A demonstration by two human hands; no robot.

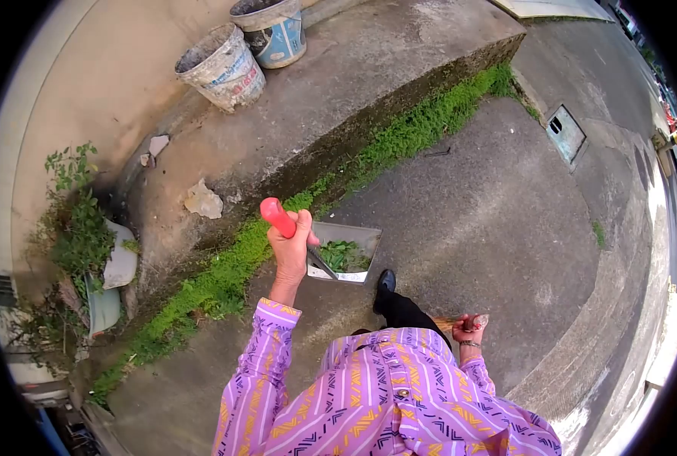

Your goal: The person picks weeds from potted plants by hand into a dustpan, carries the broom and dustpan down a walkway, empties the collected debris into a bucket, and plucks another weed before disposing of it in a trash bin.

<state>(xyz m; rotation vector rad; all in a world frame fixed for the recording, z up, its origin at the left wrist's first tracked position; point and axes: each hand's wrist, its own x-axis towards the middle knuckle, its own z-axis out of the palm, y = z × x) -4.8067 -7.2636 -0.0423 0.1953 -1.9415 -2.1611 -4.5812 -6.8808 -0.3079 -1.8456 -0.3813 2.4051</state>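
My left hand (291, 245) is closed around the red grip (278, 218) of a long-handled dustpan (363, 237). Its dark shaft runs down from my fist to the grey pan, which is low over the pavement. Green leaves and weeds (342, 257) lie inside the pan. Off to my right side, my right hand (469, 330) is closed on something with a brown, wood-like part (445, 324) and a reddish bit between the fingers. Most of that thing is hidden, so its kind does not show.
Green weeds (422, 125) grow along the foot of a raised concrete ledge (346, 91). On the ledge stand two dirty buckets (228, 72) (278, 34) and a stone chunk (203, 200). Potted plants (88, 235) are at left. A metal cover (566, 137) lies in the pavement.
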